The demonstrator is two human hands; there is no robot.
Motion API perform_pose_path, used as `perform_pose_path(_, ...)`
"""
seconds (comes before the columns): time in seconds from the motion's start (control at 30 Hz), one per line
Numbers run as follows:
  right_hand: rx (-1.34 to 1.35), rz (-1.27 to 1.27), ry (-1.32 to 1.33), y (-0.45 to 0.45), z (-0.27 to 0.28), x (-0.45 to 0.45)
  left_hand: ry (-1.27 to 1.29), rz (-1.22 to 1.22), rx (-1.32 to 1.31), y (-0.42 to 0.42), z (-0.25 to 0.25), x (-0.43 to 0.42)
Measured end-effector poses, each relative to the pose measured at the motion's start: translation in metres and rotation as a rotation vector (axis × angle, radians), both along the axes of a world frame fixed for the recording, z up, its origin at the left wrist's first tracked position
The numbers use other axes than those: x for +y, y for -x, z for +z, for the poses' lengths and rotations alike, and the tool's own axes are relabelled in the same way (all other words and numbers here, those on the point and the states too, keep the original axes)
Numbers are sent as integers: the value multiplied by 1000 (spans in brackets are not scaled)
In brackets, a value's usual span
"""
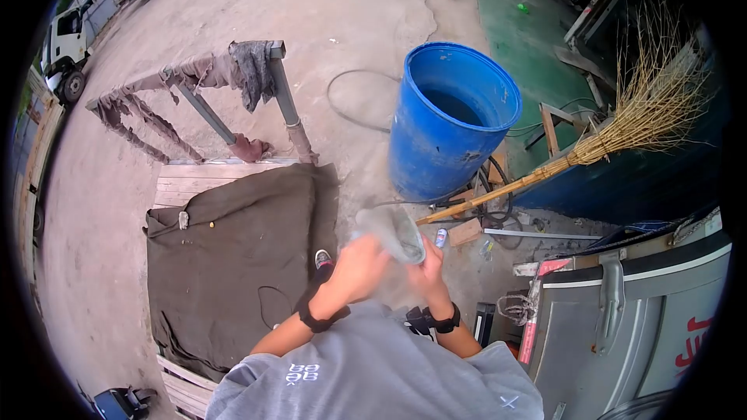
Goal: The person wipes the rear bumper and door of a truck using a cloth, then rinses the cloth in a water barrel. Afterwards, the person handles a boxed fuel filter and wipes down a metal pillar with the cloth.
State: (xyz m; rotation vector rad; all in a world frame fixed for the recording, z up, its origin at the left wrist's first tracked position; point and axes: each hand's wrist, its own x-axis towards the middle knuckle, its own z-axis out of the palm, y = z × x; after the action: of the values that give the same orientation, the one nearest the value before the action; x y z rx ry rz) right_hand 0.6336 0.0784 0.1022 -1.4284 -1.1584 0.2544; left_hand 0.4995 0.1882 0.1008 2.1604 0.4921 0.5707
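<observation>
A pale, translucent container [405, 237], blurred at its left side, is held in front of my chest. My right hand [426, 271] has its fingers wrapped at the container's lower right edge. My left hand [362, 266] is closed and smeared by motion at the container's left side, against a whitish blurred thing that may be a cloth. Black bands circle both wrists. Just beyond my hands stands a large blue barrel [455, 120], open at the top, with dark contents low inside.
To the left, a dark cloth [233, 264] covers a wooden platform with a cloth-wrapped metal rail [202, 70]. A twig broom [622, 136] leans at the right above hoses and wood pieces. A grey metal door panel [599, 327] is at lower right. A truck [66, 50] stands far left.
</observation>
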Motion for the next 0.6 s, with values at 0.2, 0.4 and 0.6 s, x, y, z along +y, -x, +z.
perform_pose_path(0.2,62,-139,58,-32,-18,49,311,7,-236,-56,-6,67)
perform_pose_path(0.4,32,-573,-29,-57,-41,131,90,-215,-449,-122,-16,177)
perform_pose_path(0.6,69,-748,-118,-86,-29,243,-120,-373,-533,-179,5,298)
